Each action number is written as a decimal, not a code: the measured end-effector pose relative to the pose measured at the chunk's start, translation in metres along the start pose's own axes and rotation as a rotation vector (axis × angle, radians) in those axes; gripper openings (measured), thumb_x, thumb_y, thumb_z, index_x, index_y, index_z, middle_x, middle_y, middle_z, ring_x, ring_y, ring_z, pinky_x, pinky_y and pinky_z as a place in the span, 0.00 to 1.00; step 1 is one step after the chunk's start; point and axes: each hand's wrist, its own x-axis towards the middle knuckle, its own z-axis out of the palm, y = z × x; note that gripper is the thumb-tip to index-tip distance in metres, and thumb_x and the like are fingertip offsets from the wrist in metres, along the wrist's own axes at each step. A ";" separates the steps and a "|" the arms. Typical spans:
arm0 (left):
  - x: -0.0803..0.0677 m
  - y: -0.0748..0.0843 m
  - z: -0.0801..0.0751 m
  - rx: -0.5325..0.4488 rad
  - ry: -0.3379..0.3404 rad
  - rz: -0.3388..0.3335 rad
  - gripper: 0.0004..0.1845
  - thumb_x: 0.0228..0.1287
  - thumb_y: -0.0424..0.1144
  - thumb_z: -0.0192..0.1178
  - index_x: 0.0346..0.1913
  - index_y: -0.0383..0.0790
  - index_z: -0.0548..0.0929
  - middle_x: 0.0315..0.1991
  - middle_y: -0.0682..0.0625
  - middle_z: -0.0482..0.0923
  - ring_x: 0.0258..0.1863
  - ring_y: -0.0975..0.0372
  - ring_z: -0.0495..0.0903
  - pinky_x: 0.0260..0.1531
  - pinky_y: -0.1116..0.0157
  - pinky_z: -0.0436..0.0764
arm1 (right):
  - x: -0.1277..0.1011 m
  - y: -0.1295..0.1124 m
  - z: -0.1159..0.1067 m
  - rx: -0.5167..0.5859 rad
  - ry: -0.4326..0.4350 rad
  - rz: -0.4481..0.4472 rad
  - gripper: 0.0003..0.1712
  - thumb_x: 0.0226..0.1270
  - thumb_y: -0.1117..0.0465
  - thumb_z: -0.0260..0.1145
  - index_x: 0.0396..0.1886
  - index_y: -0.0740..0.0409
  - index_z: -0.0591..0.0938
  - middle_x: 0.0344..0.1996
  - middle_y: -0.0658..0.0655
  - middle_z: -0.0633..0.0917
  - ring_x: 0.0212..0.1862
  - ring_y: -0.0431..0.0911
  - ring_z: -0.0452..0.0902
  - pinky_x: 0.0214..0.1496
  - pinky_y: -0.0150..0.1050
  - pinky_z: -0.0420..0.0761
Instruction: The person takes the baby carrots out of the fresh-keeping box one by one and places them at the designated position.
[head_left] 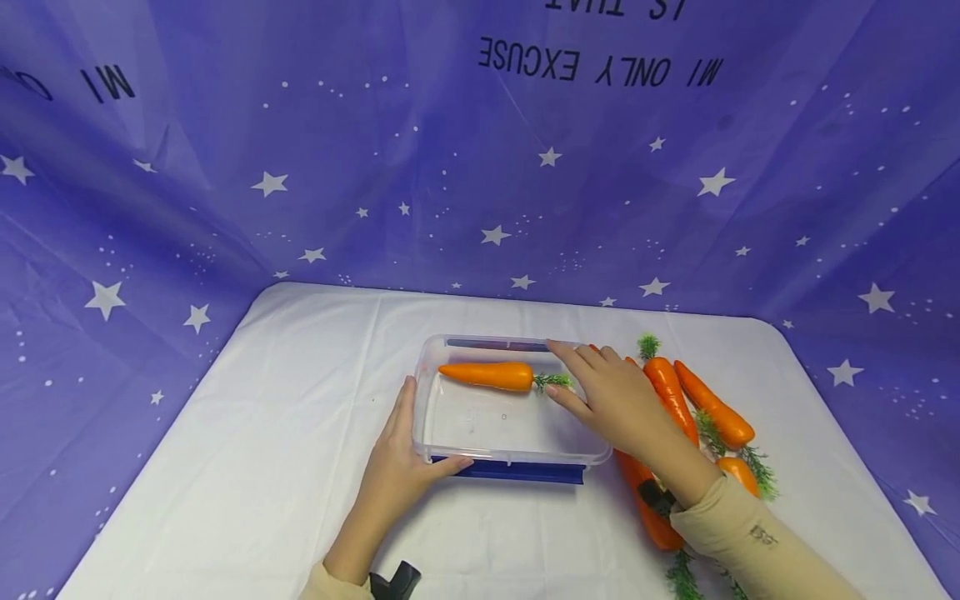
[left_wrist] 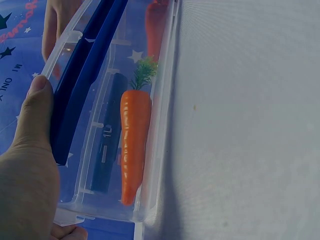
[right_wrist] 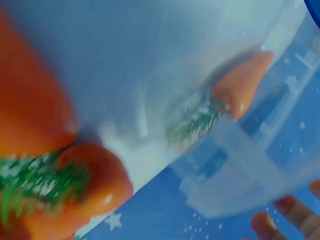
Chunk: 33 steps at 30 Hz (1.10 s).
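A clear plastic box [head_left: 480, 433] with blue latches stands on the white cloth, its lid off. Inside lies one orange carrot [head_left: 491, 376] with green leaves, pointing left. My left hand [head_left: 395, 467] grips the box's near left corner, thumb on the front edge by the blue latch [left_wrist: 85, 85], fingers along the left side. Over the box's right end is my right hand [head_left: 611, 398], fingers spread and apart from one another. Its thumb is near the carrot's leaves [head_left: 552, 382], its forefinger by the back rim. Nothing shows in its grasp.
Several more carrots [head_left: 712, 404] with green tops lie piled right of the box, partly under my right forearm. White cloth covers the table [head_left: 270, 417]. A purple curtain [head_left: 420, 167] with white stars hangs behind and at both sides.
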 end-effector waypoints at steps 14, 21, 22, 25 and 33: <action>-0.001 -0.002 -0.001 -0.002 -0.007 -0.024 0.73 0.35 0.70 0.75 0.80 0.44 0.46 0.80 0.42 0.50 0.76 0.48 0.58 0.72 0.46 0.64 | 0.049 -0.027 0.038 -0.010 -0.076 -0.137 0.38 0.71 0.38 0.59 0.77 0.37 0.62 0.65 0.53 0.78 0.62 0.61 0.77 0.59 0.61 0.79; 0.000 0.000 -0.001 0.002 -0.007 -0.009 0.73 0.35 0.69 0.76 0.80 0.44 0.46 0.79 0.41 0.51 0.76 0.48 0.58 0.72 0.46 0.64 | 0.057 -0.030 0.051 0.012 -0.075 -0.187 0.36 0.69 0.42 0.63 0.74 0.39 0.66 0.61 0.54 0.81 0.59 0.59 0.78 0.57 0.58 0.80; 0.000 0.000 -0.001 0.004 -0.007 -0.009 0.72 0.36 0.69 0.76 0.80 0.44 0.46 0.79 0.41 0.51 0.76 0.47 0.58 0.72 0.46 0.64 | 0.057 -0.030 0.053 0.015 -0.075 -0.191 0.36 0.69 0.42 0.64 0.74 0.39 0.66 0.60 0.54 0.81 0.59 0.59 0.78 0.57 0.57 0.80; 0.001 0.001 -0.001 0.005 -0.010 -0.009 0.72 0.36 0.69 0.76 0.80 0.45 0.45 0.79 0.41 0.51 0.76 0.47 0.58 0.72 0.46 0.64 | 0.056 -0.030 0.058 0.023 -0.068 -0.198 0.36 0.68 0.43 0.65 0.74 0.40 0.67 0.60 0.54 0.81 0.59 0.58 0.78 0.58 0.57 0.79; 0.000 0.001 0.000 0.009 -0.001 0.006 0.73 0.34 0.69 0.76 0.80 0.43 0.47 0.79 0.42 0.52 0.76 0.48 0.58 0.71 0.47 0.65 | 0.056 -0.028 0.065 0.027 -0.076 -0.205 0.36 0.66 0.43 0.67 0.72 0.40 0.68 0.52 0.54 0.81 0.50 0.55 0.79 0.52 0.53 0.81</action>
